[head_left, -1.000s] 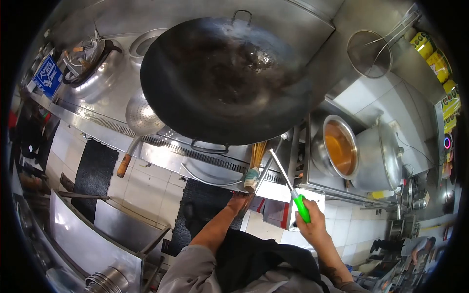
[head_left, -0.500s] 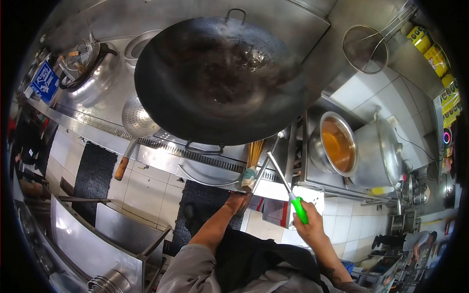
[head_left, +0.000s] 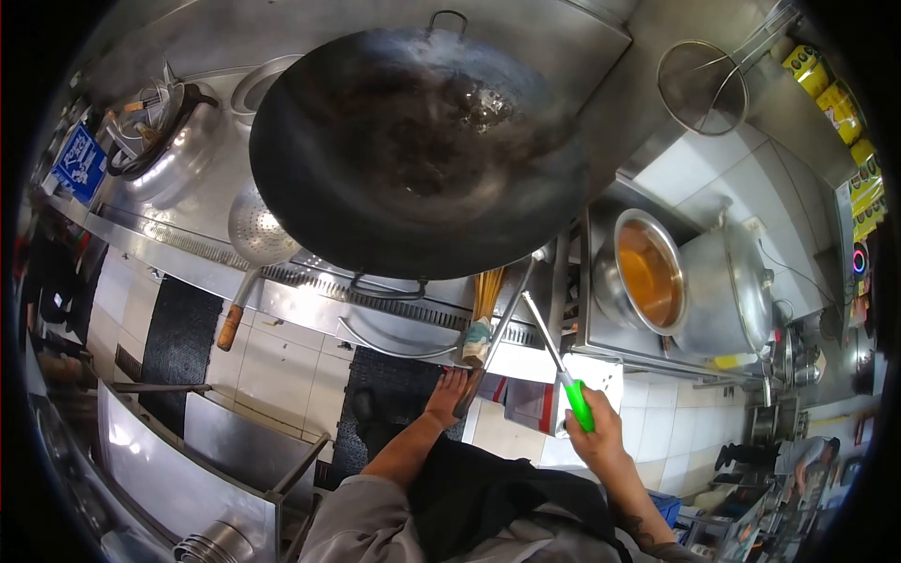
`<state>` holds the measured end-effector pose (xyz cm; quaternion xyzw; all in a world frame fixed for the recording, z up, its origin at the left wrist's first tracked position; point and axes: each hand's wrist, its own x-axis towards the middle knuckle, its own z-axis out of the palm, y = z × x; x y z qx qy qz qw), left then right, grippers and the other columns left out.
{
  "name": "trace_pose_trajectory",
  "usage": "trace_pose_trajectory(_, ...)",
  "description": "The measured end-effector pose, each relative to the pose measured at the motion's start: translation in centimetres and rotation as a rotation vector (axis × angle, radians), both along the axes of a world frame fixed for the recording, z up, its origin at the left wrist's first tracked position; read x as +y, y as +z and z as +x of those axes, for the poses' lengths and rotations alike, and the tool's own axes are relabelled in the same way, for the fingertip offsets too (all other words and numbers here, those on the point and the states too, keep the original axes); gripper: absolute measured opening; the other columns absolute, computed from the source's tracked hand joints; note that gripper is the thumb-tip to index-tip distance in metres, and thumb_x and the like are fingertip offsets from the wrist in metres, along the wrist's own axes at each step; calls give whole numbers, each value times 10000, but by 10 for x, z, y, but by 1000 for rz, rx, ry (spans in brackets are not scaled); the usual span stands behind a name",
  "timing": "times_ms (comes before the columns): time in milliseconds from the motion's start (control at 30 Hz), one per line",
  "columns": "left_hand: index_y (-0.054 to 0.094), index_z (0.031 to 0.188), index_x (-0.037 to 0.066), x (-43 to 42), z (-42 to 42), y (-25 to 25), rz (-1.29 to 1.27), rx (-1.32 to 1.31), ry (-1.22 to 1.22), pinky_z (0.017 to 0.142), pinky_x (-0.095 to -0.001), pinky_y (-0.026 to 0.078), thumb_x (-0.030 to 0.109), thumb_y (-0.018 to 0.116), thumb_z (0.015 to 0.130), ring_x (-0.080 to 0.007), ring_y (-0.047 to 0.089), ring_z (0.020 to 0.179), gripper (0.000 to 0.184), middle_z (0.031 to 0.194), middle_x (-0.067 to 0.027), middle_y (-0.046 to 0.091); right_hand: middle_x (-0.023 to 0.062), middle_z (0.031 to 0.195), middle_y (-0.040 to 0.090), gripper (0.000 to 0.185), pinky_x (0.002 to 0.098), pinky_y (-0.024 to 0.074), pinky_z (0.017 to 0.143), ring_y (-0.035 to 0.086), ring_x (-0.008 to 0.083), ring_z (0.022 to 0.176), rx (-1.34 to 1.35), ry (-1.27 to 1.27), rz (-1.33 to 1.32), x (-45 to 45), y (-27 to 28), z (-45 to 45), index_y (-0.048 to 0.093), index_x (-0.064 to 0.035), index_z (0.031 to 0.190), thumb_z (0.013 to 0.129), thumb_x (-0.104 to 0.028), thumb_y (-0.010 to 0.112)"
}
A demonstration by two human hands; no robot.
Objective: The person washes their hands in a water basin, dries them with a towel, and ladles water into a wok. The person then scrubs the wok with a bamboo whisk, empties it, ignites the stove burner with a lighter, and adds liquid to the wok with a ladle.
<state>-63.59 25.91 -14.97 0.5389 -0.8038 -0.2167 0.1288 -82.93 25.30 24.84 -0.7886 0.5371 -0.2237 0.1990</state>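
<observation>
While the right hand (head_left: 603,439) gripped a green-handled rod (head_left: 573,398), with the wok (head_left: 413,150) beyond its tip, the left hand (head_left: 445,400), fingers loosely extended, lay beside a long metal bar (head_left: 500,332), perhaps touching it.

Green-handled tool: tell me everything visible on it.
The green-handled tool is long and slim: bright green, plastic-looking handle, grey collar, straight silvery rod that looks metal. The right hand grips the handle. The rod slants up and left in the view, its tip appearing below the wok, right of centre. Whether the tip touches anything is unclear.
</observation>
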Motion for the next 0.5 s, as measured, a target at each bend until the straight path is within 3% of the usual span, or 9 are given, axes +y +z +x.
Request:
trace_pose_trajectory(100,144,1576,100,-8,-20,-16,13,-492,-83,1182,-571,194,343,555,911,-384,310,1419,819,1498,-192,380,171,892,630,289,439,517,730,629,363,804,-58,-50,45,-4,7,12,613,-32,1150,867,-26,675)
trace_pose_trajectory(200,137,1587,161,-15,-45,-77,-85,-473,14,1184,-571,178,338,523,939,-372,323,1409,775,1501,-173,383,176,905,625,324,438,518,726,623,373,812,-12,-23,37,-3,8,6,607,-31,1171,855,-9,670)
trace_pose_trajectory(233,108,1593,171,-17,-42,-55,48,-431,-17,1177,-570,202,271,504,957,-377,307,1410,756,1497,-166,382,175,909,623,335,437,518,726,620,376,816,22,-29,28,-1,6,2,605,-31,1178,850,-3,667)
trace_pose_trajectory(333,190,1571,147,-17,-6,10,72,-379,-130,1142,-516,313,236,494,950,-377,384,1375,697,1492,-183,408,190,926,608,404,440,518,725,610,390,834,3,-43,-11,1,-2,-11,584,-31,1216,825,18,672)
trace_pose_trajectory(433,496,1405,76,11,34,-7,311,114,89,1016,-455,470,275,565,915,-365,593,1181,533,1296,-217,598,221,979,608,461,441,522,748,621,405,862,-26,-79,-33,9,-13,-32,560,-19,1254,813,21,690)
trace_pose_trajectory(500,689,1093,15,29,86,53,615,-82,38,855,-440,548,286,596,905,-365,701,908,343,978,-208,710,226,1002,613,461,441,525,770,628,412,894,-45,-140,-29,14,-24,-46,558,-14,1260,818,22,686)
